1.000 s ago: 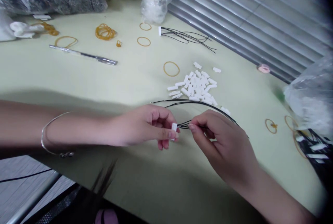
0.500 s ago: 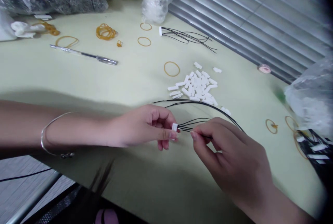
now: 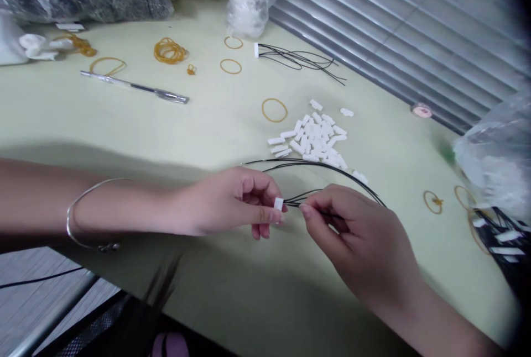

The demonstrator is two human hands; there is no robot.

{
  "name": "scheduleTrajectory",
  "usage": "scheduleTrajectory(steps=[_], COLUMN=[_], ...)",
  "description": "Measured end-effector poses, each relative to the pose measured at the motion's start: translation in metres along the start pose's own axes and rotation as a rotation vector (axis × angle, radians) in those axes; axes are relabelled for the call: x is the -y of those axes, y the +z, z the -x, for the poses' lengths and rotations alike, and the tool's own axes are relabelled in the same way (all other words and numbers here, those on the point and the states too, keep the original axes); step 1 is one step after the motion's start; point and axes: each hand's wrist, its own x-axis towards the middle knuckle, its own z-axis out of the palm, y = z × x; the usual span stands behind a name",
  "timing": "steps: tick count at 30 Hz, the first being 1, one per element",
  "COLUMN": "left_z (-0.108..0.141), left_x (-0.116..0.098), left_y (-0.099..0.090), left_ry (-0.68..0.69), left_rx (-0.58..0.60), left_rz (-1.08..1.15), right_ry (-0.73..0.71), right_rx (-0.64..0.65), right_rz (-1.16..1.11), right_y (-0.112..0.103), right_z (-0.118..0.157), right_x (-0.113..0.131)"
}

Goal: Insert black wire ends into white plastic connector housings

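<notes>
One white connector housing (image 3: 279, 203) sat near the frame's centre, pinched between the thumb and fingers of the left hand (image 3: 226, 200). Just beside it, the thumb and forefinger of the right hand (image 3: 363, 238) grasped thin black wires (image 3: 293, 202); the number gripped could not be told. In this inspector's judgement, good practice called for a steady housing and wires held straight, gripped close behind it, to prevent buckling.

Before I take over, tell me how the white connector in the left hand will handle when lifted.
The white connector is probably light, being small enough for the left hand to pinch. Its straight edges suggest stiffness. The thin black wires at its side, though, look likely to bend and trail.
</notes>
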Motion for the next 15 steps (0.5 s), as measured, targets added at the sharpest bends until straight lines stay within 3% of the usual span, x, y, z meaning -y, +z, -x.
scheduleTrajectory(steps=[7, 15], left_z=[0.007, 0.011], left_x=[0.002, 0.004], left_y=[0.006, 0.009], left_ry=[0.037, 0.032], left_rx=[-0.048, -0.061], left_rz=[-0.191, -0.321], right_ry=[-0.024, -0.033], right_rx=[0.001, 0.043], right_rz=[-0.059, -0.133], right_y=[0.013, 0.011], right_z=[-0.001, 0.003], right_x=[0.003, 0.003])
